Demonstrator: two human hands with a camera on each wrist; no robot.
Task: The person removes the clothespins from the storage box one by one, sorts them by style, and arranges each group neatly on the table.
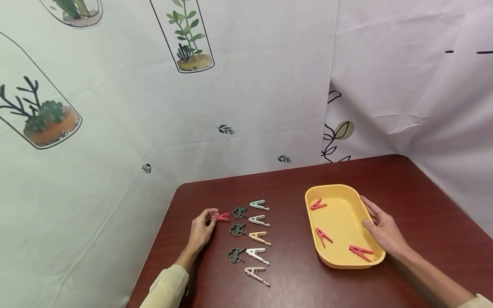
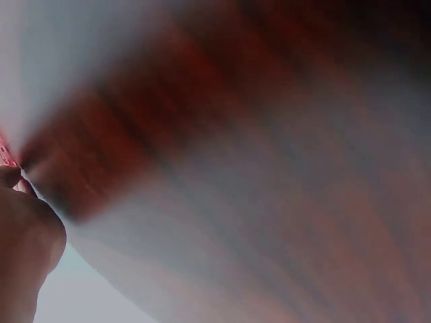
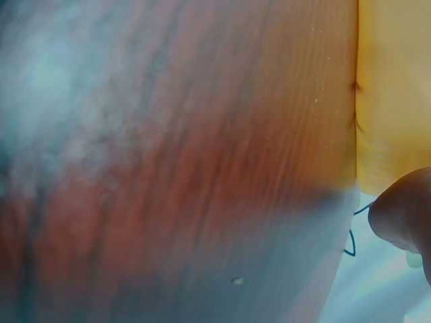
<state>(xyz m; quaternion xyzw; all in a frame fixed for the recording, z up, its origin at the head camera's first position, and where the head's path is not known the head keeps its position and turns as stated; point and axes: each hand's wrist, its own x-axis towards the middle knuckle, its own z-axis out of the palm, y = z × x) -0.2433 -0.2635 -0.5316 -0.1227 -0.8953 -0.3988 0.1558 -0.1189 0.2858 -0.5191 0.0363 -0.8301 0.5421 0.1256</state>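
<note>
At the left of the table, my left hand (image 1: 202,228) pinches a red clothespin (image 1: 222,217) by its left end, at or just above the tabletop. In the left wrist view only a sliver of that red clothespin (image 2: 7,155) shows beyond the fingers. My right hand (image 1: 385,231) holds the right rim of a yellow tray (image 1: 343,218), thumb over the inside and fingers along the outer wall. Three red clothespins lie in the tray: one at the upper left (image 1: 318,205), one at the left (image 1: 324,236) and one at the lower right (image 1: 360,251).
Right of my left hand, three dark green clips with rings (image 1: 237,230) form a column. Beside them runs a column of several pale clothespins (image 1: 259,236) in mint, white, cream and beige. The dark red table (image 1: 292,273) meets a printed cloth backdrop (image 1: 262,107).
</note>
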